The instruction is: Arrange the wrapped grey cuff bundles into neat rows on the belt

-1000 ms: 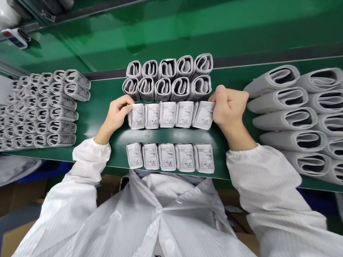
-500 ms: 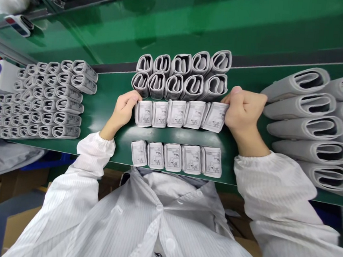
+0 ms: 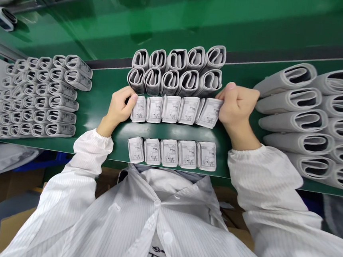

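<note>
A row of several folded grey cuffs (image 3: 171,109), printed sides up, lies across the middle of the green table. My left hand (image 3: 121,105) is closed at the row's left end, thumb and fingers against the end cuff. At the right end, my right hand (image 3: 238,104) is curled with its fingers pressed on the last cuff (image 3: 209,113). Directly behind the row stand two stacked layers of rolled cuffs (image 3: 170,82), their coiled ends facing me. Another row of printed cuffs (image 3: 169,153) lies nearer me, along the front edge, touched by neither hand.
Many small rolled cuffs (image 3: 61,102) are stacked on the left of the table. Larger folded grey cuffs (image 3: 298,119) are piled on the right. A white and dark device (image 3: 2,18) sits at the upper left, below a metal shelf.
The whole view has shifted slightly, moving the scene left and up. Both hands remain at the ends of the same row, with little visible change in their grip.
</note>
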Available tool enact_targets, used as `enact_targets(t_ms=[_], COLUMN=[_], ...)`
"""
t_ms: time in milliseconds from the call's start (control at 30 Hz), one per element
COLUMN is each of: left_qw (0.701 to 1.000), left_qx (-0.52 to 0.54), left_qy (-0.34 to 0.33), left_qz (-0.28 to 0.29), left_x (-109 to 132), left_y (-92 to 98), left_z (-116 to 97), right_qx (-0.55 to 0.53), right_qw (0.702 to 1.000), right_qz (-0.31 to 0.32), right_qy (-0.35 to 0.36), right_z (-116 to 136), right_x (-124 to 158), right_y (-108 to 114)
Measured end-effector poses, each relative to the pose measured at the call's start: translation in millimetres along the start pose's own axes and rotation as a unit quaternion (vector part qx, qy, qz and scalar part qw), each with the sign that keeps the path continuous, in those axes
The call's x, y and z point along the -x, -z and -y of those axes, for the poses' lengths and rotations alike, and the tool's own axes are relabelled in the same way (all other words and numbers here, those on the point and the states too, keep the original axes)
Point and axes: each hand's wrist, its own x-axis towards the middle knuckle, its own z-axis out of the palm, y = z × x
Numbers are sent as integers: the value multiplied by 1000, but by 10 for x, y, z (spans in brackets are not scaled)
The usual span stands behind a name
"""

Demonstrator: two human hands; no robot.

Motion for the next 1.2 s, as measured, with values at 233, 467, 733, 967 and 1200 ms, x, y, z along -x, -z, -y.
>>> enact_targets(t_ms=[233, 467, 733, 967, 1200], left_qw=[1000, 1000, 1000, 1000, 999], left_qx=[-11, -14, -18, -17, -33], left_qy=[-13, -5, -2, 5, -12], left_qz=[-4, -2, -11, -12, -19], left_x=[-1, -14, -19, -15, -6], left_y=[-9, 0, -19, -18, -21], left_z=[2, -5, -10, 20, 26], right_qx=[38, 25, 1, 15, -18], right_qw=[999, 998, 997, 997, 993], right_qz=[8, -8, -15, -26, -28], right_qy=[38, 49, 70, 71, 112], right_z=[80, 98, 135, 104, 107], right_x=[12, -8, -23, -27, -24], right_y=[43, -5, -4, -37, -20])
